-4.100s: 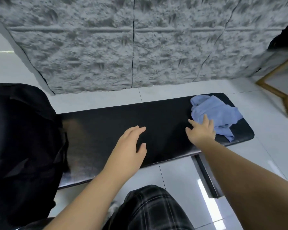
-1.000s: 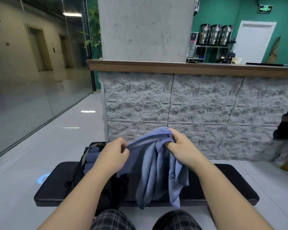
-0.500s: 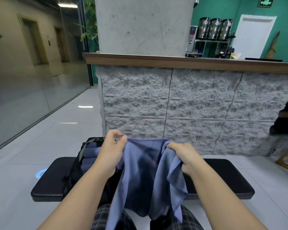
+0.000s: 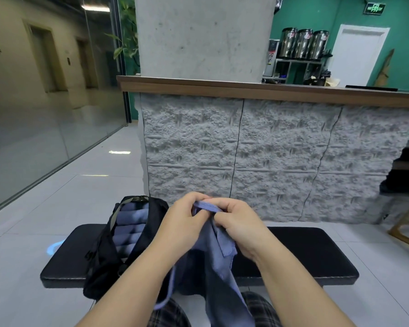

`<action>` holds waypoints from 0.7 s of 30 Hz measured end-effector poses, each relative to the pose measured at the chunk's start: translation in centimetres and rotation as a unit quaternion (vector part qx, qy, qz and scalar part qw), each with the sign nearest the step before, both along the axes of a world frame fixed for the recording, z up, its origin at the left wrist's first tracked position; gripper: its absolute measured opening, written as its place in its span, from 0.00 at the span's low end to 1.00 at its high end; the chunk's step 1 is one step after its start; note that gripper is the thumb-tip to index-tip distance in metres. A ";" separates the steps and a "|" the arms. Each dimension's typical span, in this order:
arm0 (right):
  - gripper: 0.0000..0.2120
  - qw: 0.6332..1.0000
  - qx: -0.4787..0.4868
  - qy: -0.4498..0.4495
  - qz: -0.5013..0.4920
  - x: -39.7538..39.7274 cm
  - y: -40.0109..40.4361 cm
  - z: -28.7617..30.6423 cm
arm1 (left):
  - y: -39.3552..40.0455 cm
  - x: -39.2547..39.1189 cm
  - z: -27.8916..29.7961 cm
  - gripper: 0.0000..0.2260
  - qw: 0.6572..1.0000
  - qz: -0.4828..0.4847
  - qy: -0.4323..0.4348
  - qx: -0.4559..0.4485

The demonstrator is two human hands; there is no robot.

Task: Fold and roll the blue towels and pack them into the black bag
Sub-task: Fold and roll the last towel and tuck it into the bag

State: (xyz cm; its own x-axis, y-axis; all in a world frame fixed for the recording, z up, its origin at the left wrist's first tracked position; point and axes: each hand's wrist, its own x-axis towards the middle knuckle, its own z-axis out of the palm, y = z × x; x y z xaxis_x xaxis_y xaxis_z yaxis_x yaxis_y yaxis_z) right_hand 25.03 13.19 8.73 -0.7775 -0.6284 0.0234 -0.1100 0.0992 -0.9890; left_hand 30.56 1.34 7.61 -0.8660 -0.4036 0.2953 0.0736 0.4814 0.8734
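Both hands [image 4: 213, 223] pinch the blue towel [image 4: 219, 263], its lower end cut off.

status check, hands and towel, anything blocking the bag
Left hand and right hand both pinch the blue towel, held up, unfolded. Black bag open on bench, rolled towels inside. Nothing blocking.

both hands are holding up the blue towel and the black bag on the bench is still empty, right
Not quite. The head view shows the black bag on the bench already holds several rolled blue towels. The rest stands: left hand and right hand both grip the blue towel.
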 end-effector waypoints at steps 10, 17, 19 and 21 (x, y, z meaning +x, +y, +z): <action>0.05 0.987 -0.028 0.081 -0.135 -2.0 1.4 -1.5 | -1.3 0.1 0.4 0.08 0.979 0.065 0.049 0.186; 0.14 0.991 -0.071 0.026 -0.114 -1.6 0.8 -0.9 | 0.9 1.0 1.3 0.21 0.949 -0.101 0.046 0.295; 0.15 0.991 -0.060 0.046 -0.112 -1.2 0.9 -0.8 | 1.1 1.1 1.3 0.24 0.949 -0.142 0.029 0.279; 0.13 0.992 -0.070 0.029 -0.100 -1.2 1.1 -1.0 | 1.2 1.2 1.2 0.23 0.953 -0.158 0.020 0.259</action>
